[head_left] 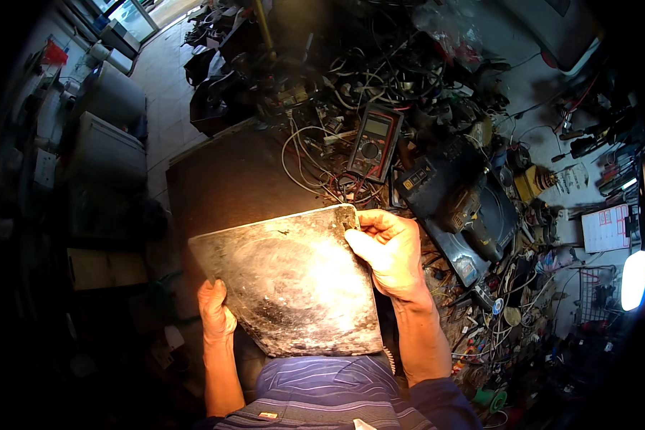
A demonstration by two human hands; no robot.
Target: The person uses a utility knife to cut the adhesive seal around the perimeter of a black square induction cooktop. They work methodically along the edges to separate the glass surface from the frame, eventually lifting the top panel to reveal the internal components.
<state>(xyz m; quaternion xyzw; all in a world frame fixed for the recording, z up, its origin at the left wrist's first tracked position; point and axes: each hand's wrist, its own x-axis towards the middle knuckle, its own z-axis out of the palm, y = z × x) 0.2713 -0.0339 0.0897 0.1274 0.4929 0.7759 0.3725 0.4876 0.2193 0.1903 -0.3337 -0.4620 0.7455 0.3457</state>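
A square, flat cooktop (294, 287) is tilted up in front of my body, its pale, grimy face marked with a round ring and dark stains. My left hand (215, 309) grips its left edge, thumb on the face and fingers mostly hidden behind. At the upper right corner my right hand (393, 252) pinches the edge, thumb on the front. A strong light glares off the right half of the face. The cooktop's underside is out of sight.
Beyond the cooktop lies a dark brown tabletop (226, 172). A multimeter (375, 142) with red trim sits among tangled cables at the back. To the right are a black cooktop (455, 208), loose parts and wires. A bright lamp (636, 280) glows at far right.
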